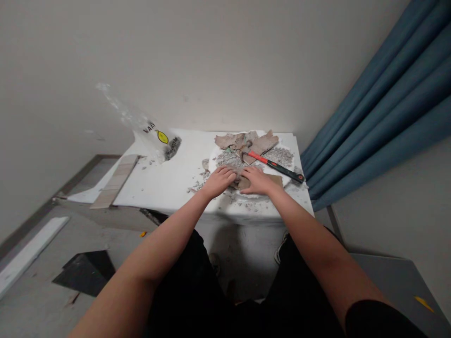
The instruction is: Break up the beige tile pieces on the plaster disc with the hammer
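Your left hand (220, 181) and right hand (258, 181) touch broken pieces (242, 183) near the hammer (273, 164); whether they grip, I cannot tell.

From my end I can read "VA" and a blurred final letter or two in dark capitals (149, 126) on the clear plastic bag (152, 144). Beneath sits a yellow oval emblem (162, 137), then more dark print (172, 147) (too crumpled for me). The hammer (275, 165) has a tiny red mark (300, 178), illegible here.
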A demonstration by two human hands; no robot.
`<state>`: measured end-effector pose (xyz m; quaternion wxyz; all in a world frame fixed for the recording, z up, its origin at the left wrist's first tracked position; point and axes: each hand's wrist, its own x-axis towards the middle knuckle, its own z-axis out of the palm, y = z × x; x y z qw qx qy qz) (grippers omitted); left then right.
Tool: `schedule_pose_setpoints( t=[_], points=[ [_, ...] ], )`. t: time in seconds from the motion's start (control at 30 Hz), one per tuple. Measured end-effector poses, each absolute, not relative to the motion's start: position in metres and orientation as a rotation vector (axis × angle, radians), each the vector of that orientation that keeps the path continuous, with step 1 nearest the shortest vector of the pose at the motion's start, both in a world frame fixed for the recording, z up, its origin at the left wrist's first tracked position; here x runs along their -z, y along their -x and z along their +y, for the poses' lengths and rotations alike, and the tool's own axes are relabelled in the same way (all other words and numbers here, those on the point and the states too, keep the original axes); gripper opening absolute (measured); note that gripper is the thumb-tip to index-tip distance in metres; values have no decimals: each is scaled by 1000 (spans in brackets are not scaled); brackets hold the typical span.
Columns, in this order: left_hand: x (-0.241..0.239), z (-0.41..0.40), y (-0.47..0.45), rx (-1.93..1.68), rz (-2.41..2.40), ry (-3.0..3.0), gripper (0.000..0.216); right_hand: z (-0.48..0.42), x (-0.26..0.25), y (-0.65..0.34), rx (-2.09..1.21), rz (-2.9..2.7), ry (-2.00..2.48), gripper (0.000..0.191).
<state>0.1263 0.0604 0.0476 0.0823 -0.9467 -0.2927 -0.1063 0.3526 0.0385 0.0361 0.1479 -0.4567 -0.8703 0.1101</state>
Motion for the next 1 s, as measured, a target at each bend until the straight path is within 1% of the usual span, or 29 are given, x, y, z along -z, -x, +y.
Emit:
schedule_pose_setpoints(
  t=[0.17, 0.3, 0.5, 0.67, 0.77, 1.0],
  points=[
    [-30, 62, -125, 436, -1137, 2802, 26, 42, -27, -348, -336, -2511, 1334, 72],
    [-30, 74, -120, 430, -1022, 2873, 24, 45, -25, -349, -330, -2449, 1365, 74],
    [-36, 88, -118, 218, -822, 2882, 20, 46, -23, -349, -313, -2450, 1403, 73],
    [-35, 82, -123, 295, -759, 2890, 18, 45, -22, -352, -344, -2436, 1378, 74],
    [-34, 83, -122, 280, -669, 2930, 17, 44, -23, -353, -343, -2437, 1373, 77],
    [-31, 97, -117, 280, -542, 2984, 15, 43, -15, -354, -302, -2417, 1365, 75]
  ],
)
